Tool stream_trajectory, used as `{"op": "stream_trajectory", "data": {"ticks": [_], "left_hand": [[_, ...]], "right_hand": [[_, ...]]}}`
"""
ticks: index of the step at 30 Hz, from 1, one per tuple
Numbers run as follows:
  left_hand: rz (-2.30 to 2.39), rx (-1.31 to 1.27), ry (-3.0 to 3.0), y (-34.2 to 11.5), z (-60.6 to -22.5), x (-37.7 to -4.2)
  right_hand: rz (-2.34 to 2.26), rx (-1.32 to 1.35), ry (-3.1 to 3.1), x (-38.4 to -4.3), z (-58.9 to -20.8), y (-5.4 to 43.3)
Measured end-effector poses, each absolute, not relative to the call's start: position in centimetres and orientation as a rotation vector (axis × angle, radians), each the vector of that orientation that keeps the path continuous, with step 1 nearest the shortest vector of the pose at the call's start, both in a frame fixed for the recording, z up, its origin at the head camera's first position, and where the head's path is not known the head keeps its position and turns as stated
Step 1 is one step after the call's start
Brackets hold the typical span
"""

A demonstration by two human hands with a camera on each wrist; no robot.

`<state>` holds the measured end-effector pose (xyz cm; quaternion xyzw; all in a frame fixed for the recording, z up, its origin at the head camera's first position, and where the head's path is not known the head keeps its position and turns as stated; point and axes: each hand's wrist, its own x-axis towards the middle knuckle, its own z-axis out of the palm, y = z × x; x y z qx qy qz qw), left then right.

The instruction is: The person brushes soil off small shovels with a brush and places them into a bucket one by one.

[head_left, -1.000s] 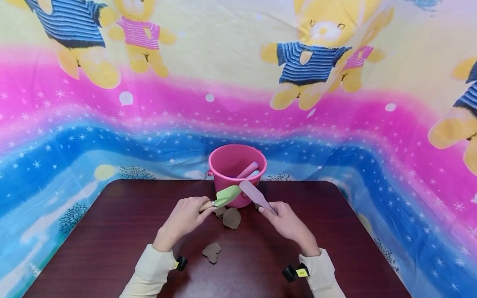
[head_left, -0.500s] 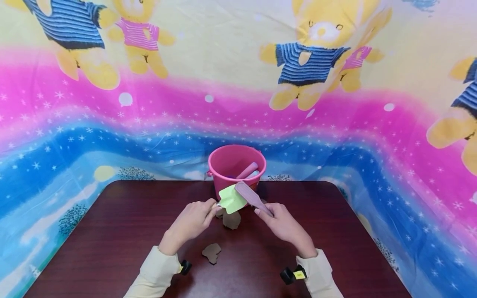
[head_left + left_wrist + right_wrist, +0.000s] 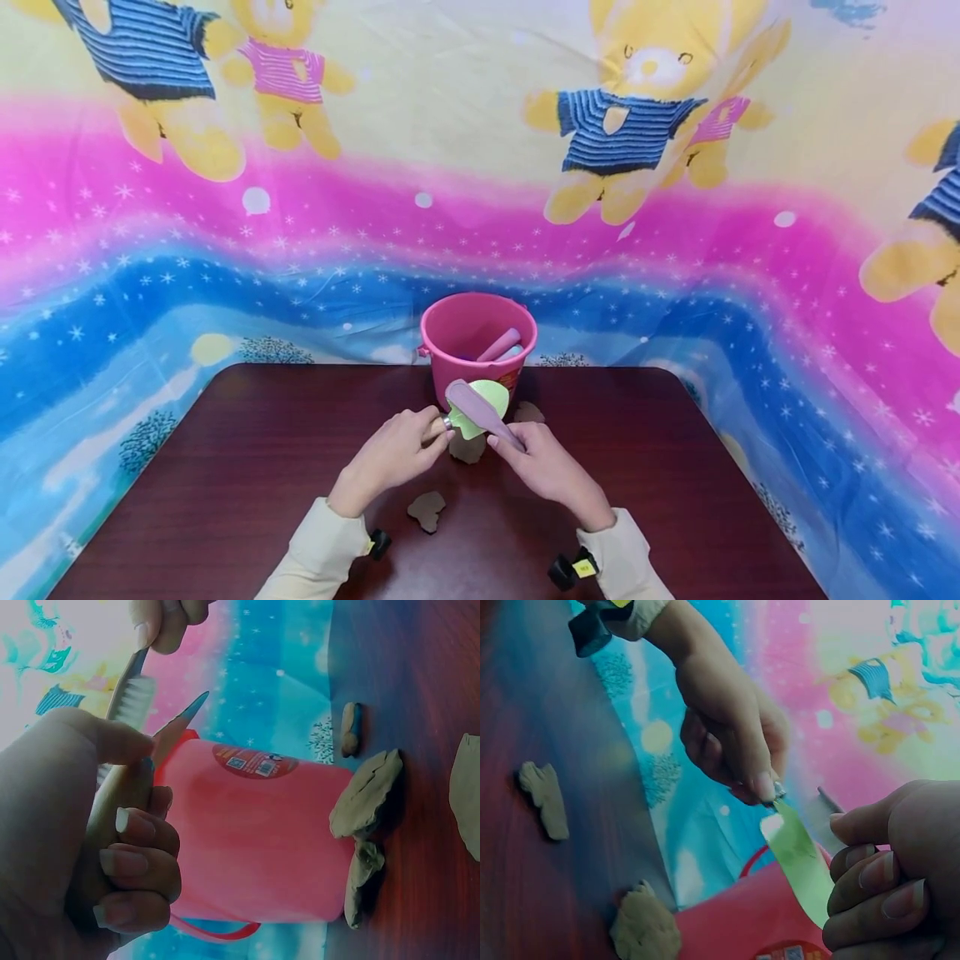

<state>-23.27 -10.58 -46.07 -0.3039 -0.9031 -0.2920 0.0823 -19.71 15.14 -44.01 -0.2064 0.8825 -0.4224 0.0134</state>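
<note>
My left hand (image 3: pixel 390 457) grips the wooden handle (image 3: pixel 118 806) of a small trowel with a light green blade (image 3: pixel 495 395). In my right hand (image 3: pixel 551 468) is a purple brush (image 3: pixel 471 407), held by its handle. White bristles (image 3: pixel 138 699) on the brush's underside show in the left wrist view. The brush head lies across the trowel blade in the head view, both raised in front of the pink bucket (image 3: pixel 448 375). Most of the trowel's handle is hidden inside my left fist. Below the tools sits a flat lump of brown clay (image 3: pixel 468 450).
A purple handle (image 3: pixel 499 343) and a light blue one (image 3: pixel 512 353) lean inside the bucket. More clay pieces lie on the dark wooden table (image 3: pixel 247 467): one nearer me (image 3: pixel 427 511), one at the bucket's right (image 3: pixel 529 412). A bear-printed cloth (image 3: pixel 465 225) hangs behind.
The trowel blade has turned and shifted right as my left hand moved in. My right hand has come left and slightly down, bringing the brush from the blade's edge to over the blade.
</note>
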Motion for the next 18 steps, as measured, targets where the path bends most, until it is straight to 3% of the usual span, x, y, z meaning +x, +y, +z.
{"op": "stream_trajectory", "data": {"ticks": [18], "left_hand": [[-0.865,-0.986,-2.569,-10.5,-46.0,-23.5]], "right_hand": [[-1.348,-0.726,2.685,-19.3,-44.9,13.5]]}}
